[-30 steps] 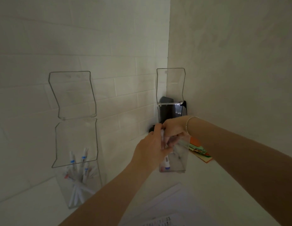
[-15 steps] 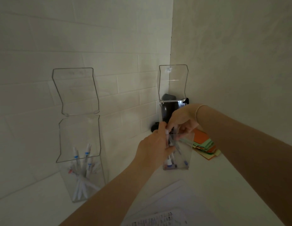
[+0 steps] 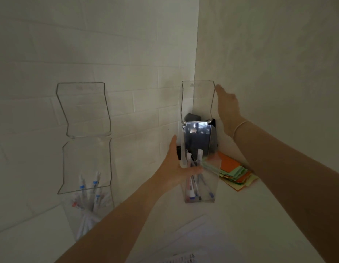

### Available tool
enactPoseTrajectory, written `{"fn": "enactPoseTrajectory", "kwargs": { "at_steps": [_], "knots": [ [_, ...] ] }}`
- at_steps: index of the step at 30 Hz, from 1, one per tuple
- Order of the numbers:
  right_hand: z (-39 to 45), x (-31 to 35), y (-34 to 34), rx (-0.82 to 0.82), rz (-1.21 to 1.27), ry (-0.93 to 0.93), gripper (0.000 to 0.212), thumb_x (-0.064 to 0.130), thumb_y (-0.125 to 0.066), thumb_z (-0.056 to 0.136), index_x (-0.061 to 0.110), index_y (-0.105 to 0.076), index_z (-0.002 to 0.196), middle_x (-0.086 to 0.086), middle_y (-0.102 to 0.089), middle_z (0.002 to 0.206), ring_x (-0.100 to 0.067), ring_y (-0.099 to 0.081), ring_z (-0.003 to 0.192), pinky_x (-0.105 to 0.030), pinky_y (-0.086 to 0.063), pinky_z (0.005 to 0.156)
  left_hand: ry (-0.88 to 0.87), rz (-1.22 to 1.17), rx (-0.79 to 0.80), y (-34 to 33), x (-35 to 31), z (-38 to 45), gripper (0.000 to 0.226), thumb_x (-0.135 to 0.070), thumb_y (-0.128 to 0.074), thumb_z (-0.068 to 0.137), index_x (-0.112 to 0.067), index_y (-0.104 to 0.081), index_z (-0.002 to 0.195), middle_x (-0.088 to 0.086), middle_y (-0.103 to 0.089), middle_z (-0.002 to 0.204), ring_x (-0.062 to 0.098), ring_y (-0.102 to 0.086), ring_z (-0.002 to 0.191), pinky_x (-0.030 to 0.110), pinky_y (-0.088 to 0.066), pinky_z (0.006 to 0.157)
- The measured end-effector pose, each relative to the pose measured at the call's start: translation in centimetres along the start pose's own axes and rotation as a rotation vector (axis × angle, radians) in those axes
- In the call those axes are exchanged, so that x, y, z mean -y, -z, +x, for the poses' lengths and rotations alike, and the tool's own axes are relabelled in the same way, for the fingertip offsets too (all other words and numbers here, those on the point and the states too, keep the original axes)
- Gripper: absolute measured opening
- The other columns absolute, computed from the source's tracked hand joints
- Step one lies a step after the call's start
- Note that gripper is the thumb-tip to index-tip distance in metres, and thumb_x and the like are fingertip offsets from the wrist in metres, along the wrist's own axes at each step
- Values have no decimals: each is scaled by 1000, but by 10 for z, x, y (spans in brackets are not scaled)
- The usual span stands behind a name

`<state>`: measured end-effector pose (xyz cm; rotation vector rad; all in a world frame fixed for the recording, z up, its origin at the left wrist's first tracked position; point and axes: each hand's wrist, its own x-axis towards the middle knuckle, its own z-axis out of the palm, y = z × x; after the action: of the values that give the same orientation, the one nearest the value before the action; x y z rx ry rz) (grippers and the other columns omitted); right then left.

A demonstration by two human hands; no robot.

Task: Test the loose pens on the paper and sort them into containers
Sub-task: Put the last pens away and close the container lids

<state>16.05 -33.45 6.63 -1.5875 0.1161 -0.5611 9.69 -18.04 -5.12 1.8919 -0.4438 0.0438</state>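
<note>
Left hand (image 3: 176, 168) grips the upright container (image 3: 201, 179); right hand (image 3: 228, 111), fingers released, probably touches its raised lid (image 3: 198, 101), centre frame.

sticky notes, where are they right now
The sticky notes lie on the white table by the right wall, just right of the clear pen box that the left hand holds.

Orange, green and yellow paper slips (image 3: 236, 172) stacked far right on white table (image 3: 240, 215); dark object (image 3: 214, 137) in corner.

White counter (image 3: 278, 215) with two containers (image 3: 201, 179)
</note>
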Motion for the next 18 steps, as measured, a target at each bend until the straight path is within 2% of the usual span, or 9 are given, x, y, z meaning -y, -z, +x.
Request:
{"fn": "enactPoseTrajectory", "kwargs": {
  "at_steps": [2, 3, 4, 7, 10, 12, 15, 16, 18],
  "knots": [
    [10, 3, 3, 202, 185, -267, 75, 66, -41, 86, 16, -34, 142, -11, -52, 121, -24, -52, 107, -36, -41, 95, 53, -43, 83, 0, 2, 2, 115, -17, -78, 74, -24, 10, 148, -11, -29, 144, -3, -27, 122, 3, -26, 82],
    [13, 5, 6, 289, 217, -335, 82, 71, -39, 84, 18, -30, 146, -16, -42, 138, -32, -45, 122, -44, -41, 100, 60, -52, 103, -1, 4, 3, 112, -16, -78, 74, -23, 6, 148, -12, -35, 137, -5, -33, 116, 2, -30, 78],
    [15, 7, 8, 355, 229, -374, 85, 74, -39, 81, 18, -32, 145, -19, -39, 141, -36, -42, 126, -48, -43, 96, 56, -61, 110, -1, 5, 4, 107, -14, -78, 73, -24, -2, 148, -19, -39, 124, -9, -38, 107, 0, -34, 73],
    [20, 15, 9, 449, 233, -391, 81, 74, -49, 75, 15, -47, 132, -18, -54, 126, -35, -56, 110, -50, -47, 92, 35, -85, 115, 0, 11, 9, 80, -9, -79, 72, -38, -26, 125, -27, -39, 102, -14, -42, 89, -4, -37, 60],
    [21, 19, 14, 516, 208, -336, 70, 63, -61, 75, 16, -48, 126, -16, -57, 120, -31, -61, 105, -47, -49, 92, 25, -78, 141, 6, 14, 10, 69, -12, -80, 71, -49, -31, 102, -28, -42, 102, -17, -44, 89, -2, -39, 63],
    [16, 16, 23, 607, 207, -237, 60, 55, -62, 79, 21, -48, 126, -13, -57, 123, -28, -61, 109, -43, -47, 97, 25, -65, 150, 10, 17, 11, 71, -16, -81, 70, -51, -30, 104, -30, -42, 104, -16, -44, 94, 0, -40, 67],
    [1, 5, 38, 762, 53, 10, 47, 43, -60, 81, 30, -49, 125, -4, -57, 126, -19, -56, 117, -35, -39, 105, 39, -76, 156, 16, 19, 12, 74, -16, -82, 69, -49, -32, 111, -28, -46, 109, -7, -47, 103, 7, -42, 71],
    [-3, 1, 43, 793, 2, 63, 49, 36, -63, 82, 31, -47, 127, -2, -59, 125, -16, -56, 117, -33, -37, 106, 41, -77, 158, 17, 19, 13, 74, -15, -82, 68, -47, -33, 113, -25, -48, 111, -4, -48, 106, 8, -42, 73],
    [-12, -3, 52, 858, -130, 122, 71, 23, -75, 74, 32, -41, 135, 4, -59, 124, -13, -55, 118, -33, -38, 106, 56, -85, 145, 20, 20, 12, 74, -14, -83, 67, -42, -36, 116, -21, -50, 114, -4, -49, 105, 11, -43, 75]
  ]
}}
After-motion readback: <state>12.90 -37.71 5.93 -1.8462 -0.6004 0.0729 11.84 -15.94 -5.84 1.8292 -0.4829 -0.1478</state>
